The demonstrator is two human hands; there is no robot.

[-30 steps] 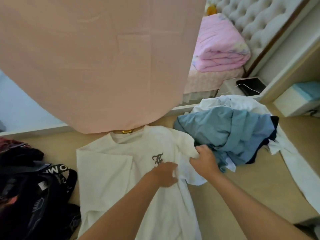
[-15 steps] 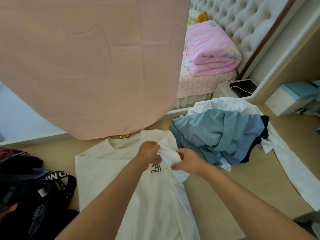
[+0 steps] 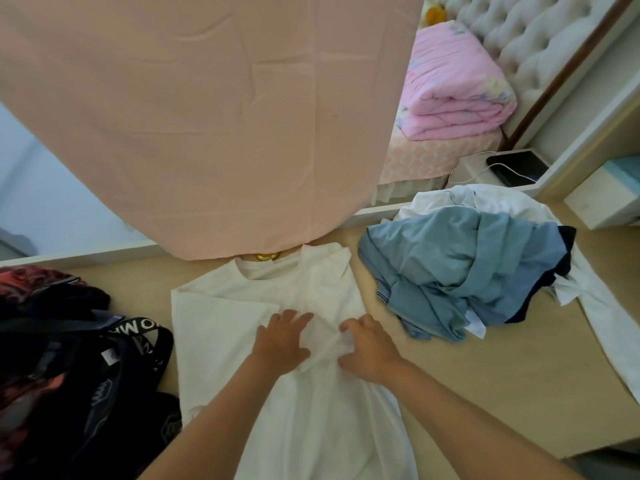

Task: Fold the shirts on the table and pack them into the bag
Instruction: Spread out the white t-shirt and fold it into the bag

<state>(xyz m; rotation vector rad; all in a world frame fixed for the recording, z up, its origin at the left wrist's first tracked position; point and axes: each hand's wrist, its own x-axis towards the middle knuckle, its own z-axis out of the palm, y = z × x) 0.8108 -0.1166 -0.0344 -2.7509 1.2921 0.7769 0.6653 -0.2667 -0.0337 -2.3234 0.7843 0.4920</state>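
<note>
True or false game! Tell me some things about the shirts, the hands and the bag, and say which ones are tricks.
1. Both the left hand and the right hand touch the white shirt. True.
2. The blue shirt is neatly folded. False: it lies crumpled in a pile to the right of the white shirt.
3. The black bag sits to the left of the white shirt. True.
4. The white shirt is packed in the black bag. False: it lies spread on the table.
5. The pink blanket is on the table. False: it lies folded on the bed behind.
</note>
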